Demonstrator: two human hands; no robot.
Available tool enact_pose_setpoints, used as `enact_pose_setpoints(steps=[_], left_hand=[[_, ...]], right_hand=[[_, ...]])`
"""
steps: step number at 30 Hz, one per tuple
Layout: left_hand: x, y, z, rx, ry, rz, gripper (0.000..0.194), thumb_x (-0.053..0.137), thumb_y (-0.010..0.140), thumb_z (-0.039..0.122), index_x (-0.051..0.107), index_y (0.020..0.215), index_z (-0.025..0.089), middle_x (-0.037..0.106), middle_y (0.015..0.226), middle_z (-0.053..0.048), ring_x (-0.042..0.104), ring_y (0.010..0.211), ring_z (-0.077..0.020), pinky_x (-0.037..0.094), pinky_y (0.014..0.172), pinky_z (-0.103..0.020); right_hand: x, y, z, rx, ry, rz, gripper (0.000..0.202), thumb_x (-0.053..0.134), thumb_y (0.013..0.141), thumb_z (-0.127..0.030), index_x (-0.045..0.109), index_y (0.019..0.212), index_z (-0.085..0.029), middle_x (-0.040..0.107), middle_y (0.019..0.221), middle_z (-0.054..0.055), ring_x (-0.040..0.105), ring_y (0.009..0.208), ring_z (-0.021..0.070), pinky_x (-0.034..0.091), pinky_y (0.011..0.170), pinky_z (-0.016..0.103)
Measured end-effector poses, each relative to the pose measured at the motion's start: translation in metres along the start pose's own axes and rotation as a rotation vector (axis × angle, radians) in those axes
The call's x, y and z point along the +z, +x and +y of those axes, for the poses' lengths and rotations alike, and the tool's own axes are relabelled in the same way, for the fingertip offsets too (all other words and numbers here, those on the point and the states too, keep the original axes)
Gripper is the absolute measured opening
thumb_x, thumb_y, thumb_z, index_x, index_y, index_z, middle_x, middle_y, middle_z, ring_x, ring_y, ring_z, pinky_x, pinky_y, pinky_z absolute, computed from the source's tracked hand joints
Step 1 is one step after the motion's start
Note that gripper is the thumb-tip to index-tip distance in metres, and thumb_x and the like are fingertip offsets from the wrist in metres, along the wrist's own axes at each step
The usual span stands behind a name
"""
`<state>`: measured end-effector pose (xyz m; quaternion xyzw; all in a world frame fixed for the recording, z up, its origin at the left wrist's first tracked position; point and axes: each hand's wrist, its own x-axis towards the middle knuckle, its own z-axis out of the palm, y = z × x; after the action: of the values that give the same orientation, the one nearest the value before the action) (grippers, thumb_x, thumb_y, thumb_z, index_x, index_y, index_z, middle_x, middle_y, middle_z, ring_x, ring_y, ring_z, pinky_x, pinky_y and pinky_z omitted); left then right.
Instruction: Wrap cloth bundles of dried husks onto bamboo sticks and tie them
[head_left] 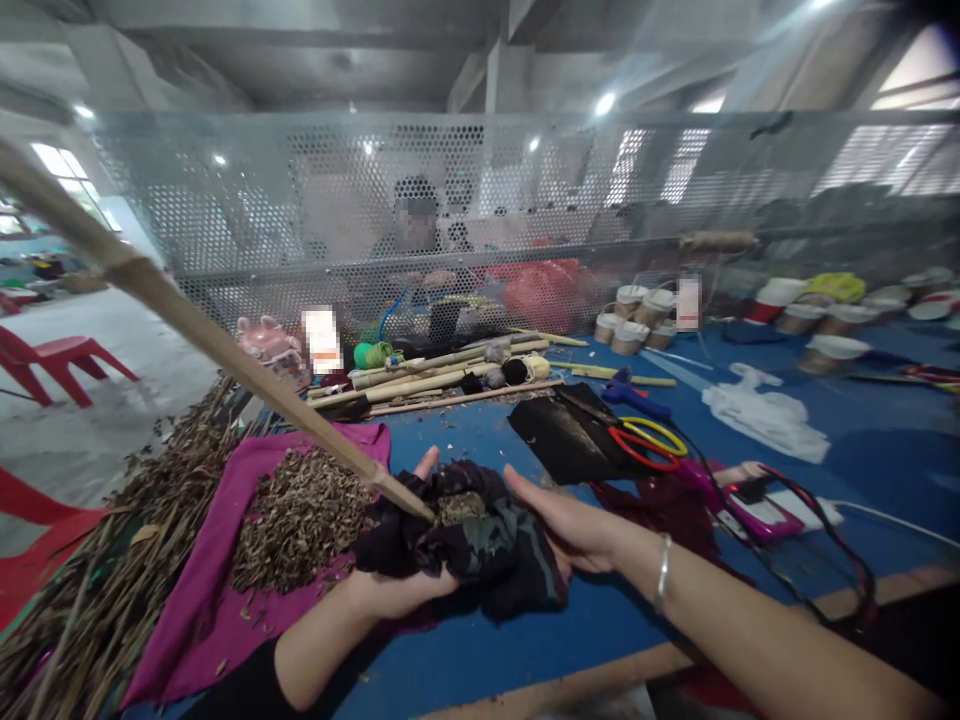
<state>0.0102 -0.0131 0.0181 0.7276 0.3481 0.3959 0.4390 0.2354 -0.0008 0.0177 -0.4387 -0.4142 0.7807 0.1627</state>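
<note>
Remotely, I see left hand (405,592) and right hand (574,525), half closed, holding the dark cloth bundle (517,560) over the desk (442,665); if the bamboo pole (289,385) tips, dried plant bits (459,510) may spill.

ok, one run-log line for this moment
left hand: cradling dark cloth | right hand: holding dark cloth | stick: tip at dry bits inside | dry pile: on purple cloth

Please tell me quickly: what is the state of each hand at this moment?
Left hand: cupped under the dark cloth, holding it.
Right hand: holding the same dark cloth at its right side, partly hidden by it.
</note>
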Motion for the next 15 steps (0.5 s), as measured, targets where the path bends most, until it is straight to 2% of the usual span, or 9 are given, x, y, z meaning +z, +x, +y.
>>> enact_pose_setpoints(steps=[2, 4, 5, 7, 10, 13, 15], left_hand=[[0.0, 0.003, 0.013, -0.006, -0.024, 0.037, 0.064, 0.068, 0.072, 0.038, 0.046, 0.132, 0.027, 0.069, 0.108, -0.004, 0.058, 0.112, -0.0243, 0.05, 0.098, -0.044], [0.0, 0.005, 0.024, -0.036, -0.047, 0.083, 0.062, 0.066, 0.074, 0.037, 0.046, 0.132, 0.026, 0.07, 0.105, -0.004, 0.06, 0.108, -0.0238, 0.051, 0.095, -0.044], [0.0, 0.005, 0.029, -0.046, -0.061, 0.1, 0.062, 0.066, 0.074, 0.036, 0.046, 0.132, 0.025, 0.07, 0.103, -0.004, 0.061, 0.105, -0.024, 0.052, 0.094, -0.044], [0.001, 0.005, 0.036, -0.056, -0.102, 0.104, 0.063, 0.066, 0.073, 0.034, 0.046, 0.132, 0.023, 0.071, 0.101, -0.005, 0.065, 0.097, -0.0239, 0.054, 0.089, -0.044], [0.0, 0.001, 0.039, -0.085, -0.141, 0.068, 0.067, 0.067, 0.071, 0.029, 0.044, 0.133, 0.02, 0.071, 0.097, -0.006, 0.067, 0.082, -0.0215, 0.056, 0.084, -0.043], [0.0, -0.005, 0.032, -0.109, -0.143, 0.02, 0.065, 0.068, 0.07, 0.023, 0.046, 0.131, 0.018, 0.071, 0.096, -0.005, 0.067, 0.085, -0.0199, 0.053, 0.088, -0.041], [0.002, -0.009, 0.023, -0.102, -0.123, 0.021, 0.06, 0.068, 0.068, 0.019, 0.051, 0.125, 0.017, 0.07, 0.098, -0.004, 0.065, 0.092, -0.0197, 0.05, 0.094, -0.039]], right_hand=[[-0.004, -0.015, 0.004, 0.102, -0.133, -0.21, 0.072, 0.044, 0.073, -0.078, 0.069, 0.072, -0.011, 0.067, 0.057, 0.008, 0.055, 0.037, 0.0102, 0.043, 0.037, 0.018], [0.003, -0.022, 0.011, 0.141, -0.263, -0.412, 0.058, 0.07, 0.062, -0.063, 0.07, 0.087, -0.011, 0.071, 0.076, 0.009, 0.061, 0.05, 0.0094, 0.046, 0.045, 0.016], [0.009, -0.02, 0.015, 0.123, -0.299, -0.451, 0.058, 0.079, 0.056, -0.052, 0.069, 0.097, -0.013, 0.071, 0.084, 0.008, 0.062, 0.056, 0.0084, 0.047, 0.049, 0.015], [0.025, -0.011, 0.024, 0.008, -0.293, -0.404, 0.066, 0.085, 0.048, -0.041, 0.067, 0.107, -0.019, 0.07, 0.093, 0.004, 0.062, 0.063, 0.008, 0.049, 0.056, 0.015], [0.038, 0.006, 0.029, -0.254, -0.069, -0.242, 0.064, 0.084, 0.046, -0.05, 0.068, 0.1, -0.02, 0.069, 0.096, 0.005, 0.064, 0.078, 0.0156, 0.052, 0.069, 0.026], [0.036, 0.013, 0.019, -0.335, 0.167, -0.135, 0.064, 0.068, 0.058, -0.069, 0.067, 0.096, -0.018, 0.069, 0.098, 0.01, 0.064, 0.093, 0.0235, 0.049, 0.083, 0.039], [0.033, 0.015, 0.01, -0.33, 0.157, -0.011, 0.057, 0.061, 0.07, -0.065, 0.065, 0.1, -0.017, 0.069, 0.098, 0.01, 0.064, 0.096, 0.0238, 0.048, 0.087, 0.041]])
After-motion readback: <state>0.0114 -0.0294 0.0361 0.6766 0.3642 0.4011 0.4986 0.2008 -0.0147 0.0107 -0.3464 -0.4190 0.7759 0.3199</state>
